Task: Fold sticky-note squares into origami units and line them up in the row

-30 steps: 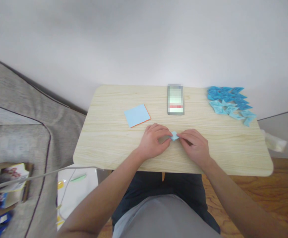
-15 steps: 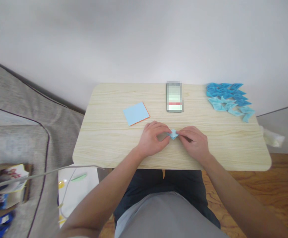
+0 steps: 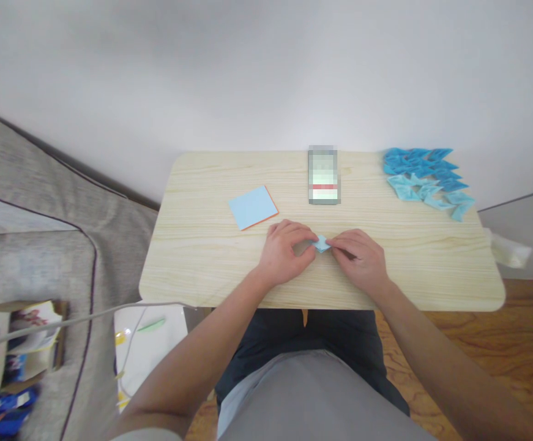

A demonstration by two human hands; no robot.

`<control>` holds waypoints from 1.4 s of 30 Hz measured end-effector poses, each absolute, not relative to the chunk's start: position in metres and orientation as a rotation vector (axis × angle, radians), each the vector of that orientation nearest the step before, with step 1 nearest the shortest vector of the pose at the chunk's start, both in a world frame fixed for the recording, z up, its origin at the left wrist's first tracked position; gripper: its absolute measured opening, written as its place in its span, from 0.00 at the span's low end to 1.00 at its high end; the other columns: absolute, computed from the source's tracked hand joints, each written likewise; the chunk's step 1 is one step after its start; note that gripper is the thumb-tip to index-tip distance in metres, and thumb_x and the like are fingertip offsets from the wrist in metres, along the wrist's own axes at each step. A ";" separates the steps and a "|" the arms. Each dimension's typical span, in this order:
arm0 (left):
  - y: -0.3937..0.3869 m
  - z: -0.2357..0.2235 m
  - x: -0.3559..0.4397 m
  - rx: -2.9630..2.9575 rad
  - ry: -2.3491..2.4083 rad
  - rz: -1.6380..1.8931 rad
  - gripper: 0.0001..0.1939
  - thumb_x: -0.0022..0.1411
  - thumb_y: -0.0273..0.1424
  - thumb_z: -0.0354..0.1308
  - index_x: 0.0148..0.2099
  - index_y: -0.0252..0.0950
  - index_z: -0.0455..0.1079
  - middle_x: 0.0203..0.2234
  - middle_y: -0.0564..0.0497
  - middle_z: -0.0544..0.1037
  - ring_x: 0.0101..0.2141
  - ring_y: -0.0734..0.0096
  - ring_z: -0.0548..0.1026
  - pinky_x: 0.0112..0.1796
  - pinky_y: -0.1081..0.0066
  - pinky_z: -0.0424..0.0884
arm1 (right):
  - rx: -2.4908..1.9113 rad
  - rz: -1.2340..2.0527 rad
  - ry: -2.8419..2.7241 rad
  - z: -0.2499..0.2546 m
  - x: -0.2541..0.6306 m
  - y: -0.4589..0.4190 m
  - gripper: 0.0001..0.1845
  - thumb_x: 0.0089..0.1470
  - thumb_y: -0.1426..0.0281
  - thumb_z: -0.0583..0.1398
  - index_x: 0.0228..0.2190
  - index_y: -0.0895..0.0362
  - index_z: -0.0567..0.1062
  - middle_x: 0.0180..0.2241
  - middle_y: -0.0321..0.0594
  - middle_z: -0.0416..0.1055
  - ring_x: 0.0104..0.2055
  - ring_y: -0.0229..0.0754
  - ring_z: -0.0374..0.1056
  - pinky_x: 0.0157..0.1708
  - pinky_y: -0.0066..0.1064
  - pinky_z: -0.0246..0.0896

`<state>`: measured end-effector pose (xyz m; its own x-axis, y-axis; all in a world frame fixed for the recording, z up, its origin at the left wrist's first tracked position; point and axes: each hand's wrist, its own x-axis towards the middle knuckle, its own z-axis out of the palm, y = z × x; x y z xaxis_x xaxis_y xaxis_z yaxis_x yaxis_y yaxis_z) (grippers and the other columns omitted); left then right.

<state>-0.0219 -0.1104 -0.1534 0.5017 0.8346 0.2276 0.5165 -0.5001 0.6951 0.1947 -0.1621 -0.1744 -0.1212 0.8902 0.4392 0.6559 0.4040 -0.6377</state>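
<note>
Head feed: I have the left hand (image 3: 289,252) and right hand (image 3: 362,258) close together above the pale wood-grain worktop (image 3: 193,269), near its front middle, each closed in a thumb-and-finger pinch on opposite ends of a small folded pale-blue paper piece (image 3: 322,244), probably to hold its creases aligned. Light-blue paper sheets with an orange edge (image 3: 253,208) lie left, likely for easy reach; dark- and pale-blue folded paper shapes (image 3: 415,188) sit bunched far right, apparently clear of the fingers. No brand or writing legible: the upright rectangular phone's screen (image 3: 324,173) is pixelated.
</note>
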 end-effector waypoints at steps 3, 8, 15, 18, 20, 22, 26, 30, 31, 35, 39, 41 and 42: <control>-0.111 -0.153 -0.021 2.185 1.135 0.739 0.10 0.60 0.29 0.62 0.45 0.43 0.78 0.44 0.52 0.82 0.49 0.62 0.74 0.54 0.59 0.62 | -1.332 0.370 -1.851 -0.176 0.195 -0.162 0.11 0.60 0.75 0.62 0.41 0.50 0.83 0.38 0.40 0.81 0.42 0.46 0.74 0.45 0.43 0.72; -0.111 -0.152 -0.018 2.167 1.177 0.729 0.09 0.61 0.32 0.63 0.45 0.43 0.78 0.42 0.52 0.83 0.48 0.62 0.74 0.54 0.58 0.61 | -1.345 0.354 -1.826 -0.176 0.195 -0.163 0.11 0.59 0.74 0.62 0.40 0.49 0.83 0.38 0.40 0.81 0.42 0.46 0.75 0.46 0.44 0.72; -0.113 -0.156 -0.018 2.264 1.169 0.737 0.08 0.62 0.31 0.63 0.44 0.44 0.79 0.42 0.53 0.84 0.48 0.60 0.73 0.54 0.55 0.59 | -1.368 0.355 -1.853 -0.175 0.196 -0.164 0.15 0.58 0.76 0.61 0.43 0.50 0.82 0.40 0.40 0.80 0.44 0.47 0.73 0.47 0.44 0.71; -0.115 -0.158 -0.018 2.343 1.157 0.713 0.07 0.63 0.31 0.62 0.43 0.44 0.79 0.44 0.51 0.83 0.48 0.59 0.73 0.53 0.54 0.58 | -1.407 0.321 -1.916 -0.176 0.199 -0.169 0.18 0.56 0.77 0.61 0.45 0.50 0.81 0.43 0.40 0.80 0.47 0.49 0.72 0.52 0.47 0.68; -0.115 -0.159 -0.019 2.395 1.134 0.687 0.07 0.64 0.32 0.61 0.43 0.44 0.79 0.45 0.50 0.82 0.48 0.58 0.73 0.52 0.54 0.59 | -1.427 0.291 -1.936 -0.176 0.199 -0.172 0.18 0.55 0.76 0.62 0.46 0.50 0.81 0.46 0.41 0.79 0.49 0.50 0.71 0.54 0.49 0.66; -0.115 -0.159 -0.019 2.431 1.114 0.669 0.08 0.65 0.32 0.60 0.45 0.45 0.79 0.45 0.49 0.81 0.48 0.58 0.72 0.50 0.54 0.60 | -1.446 0.260 -1.955 -0.177 0.198 -0.174 0.17 0.55 0.72 0.65 0.47 0.49 0.81 0.48 0.42 0.78 0.50 0.51 0.70 0.54 0.50 0.65; -0.115 -0.160 -0.020 2.476 1.073 0.655 0.10 0.67 0.32 0.58 0.46 0.46 0.80 0.45 0.48 0.80 0.48 0.58 0.72 0.50 0.55 0.61 | -1.488 0.222 -2.012 -0.177 0.196 -0.175 0.14 0.57 0.68 0.66 0.45 0.47 0.82 0.49 0.41 0.76 0.51 0.52 0.69 0.53 0.50 0.64; -0.114 -0.162 -0.020 2.473 1.030 0.662 0.10 0.68 0.32 0.57 0.44 0.44 0.81 0.45 0.48 0.80 0.48 0.59 0.72 0.50 0.56 0.63 | -1.488 0.238 -2.025 -0.178 0.198 -0.174 0.12 0.58 0.68 0.65 0.45 0.47 0.81 0.49 0.41 0.77 0.52 0.51 0.69 0.54 0.49 0.63; -0.113 -0.162 -0.020 2.465 1.024 0.669 0.10 0.69 0.32 0.57 0.44 0.44 0.81 0.45 0.48 0.81 0.48 0.59 0.72 0.50 0.57 0.63 | -1.483 0.245 -2.016 -0.178 0.199 -0.174 0.12 0.59 0.69 0.65 0.45 0.48 0.81 0.48 0.41 0.77 0.51 0.51 0.69 0.53 0.49 0.64; -0.112 -0.163 -0.019 2.439 1.032 0.677 0.10 0.70 0.32 0.57 0.43 0.44 0.81 0.44 0.51 0.82 0.47 0.61 0.71 0.49 0.58 0.63 | -1.482 0.254 -1.951 -0.180 0.199 -0.174 0.10 0.60 0.69 0.65 0.44 0.51 0.80 0.44 0.41 0.78 0.48 0.49 0.70 0.51 0.47 0.66; -0.112 -0.163 -0.017 2.434 1.052 0.682 0.09 0.69 0.32 0.57 0.42 0.44 0.80 0.43 0.53 0.82 0.47 0.63 0.71 0.50 0.58 0.63 | -1.501 0.236 -1.914 -0.180 0.197 -0.174 0.12 0.60 0.69 0.64 0.47 0.51 0.79 0.44 0.42 0.77 0.47 0.48 0.70 0.50 0.46 0.66; -0.112 -0.163 -0.016 2.431 1.053 0.685 0.08 0.69 0.31 0.58 0.42 0.44 0.80 0.43 0.54 0.82 0.47 0.63 0.71 0.50 0.58 0.63 | -1.497 0.231 -1.897 -0.180 0.197 -0.175 0.09 0.60 0.70 0.64 0.44 0.52 0.79 0.42 0.42 0.77 0.47 0.48 0.70 0.49 0.45 0.66; -0.112 -0.162 -0.016 2.431 1.054 0.683 0.08 0.69 0.31 0.58 0.41 0.44 0.80 0.43 0.54 0.82 0.47 0.63 0.71 0.50 0.58 0.63 | -1.496 0.230 -1.892 -0.180 0.197 -0.176 0.07 0.60 0.70 0.64 0.41 0.51 0.80 0.42 0.41 0.77 0.46 0.48 0.70 0.49 0.45 0.66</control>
<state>-0.0162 -0.1122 -0.1622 0.5961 0.7549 0.2736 0.5582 -0.6345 0.5346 0.1966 -0.1760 -0.1799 -0.0843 0.9075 0.4114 0.7822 0.3161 -0.5369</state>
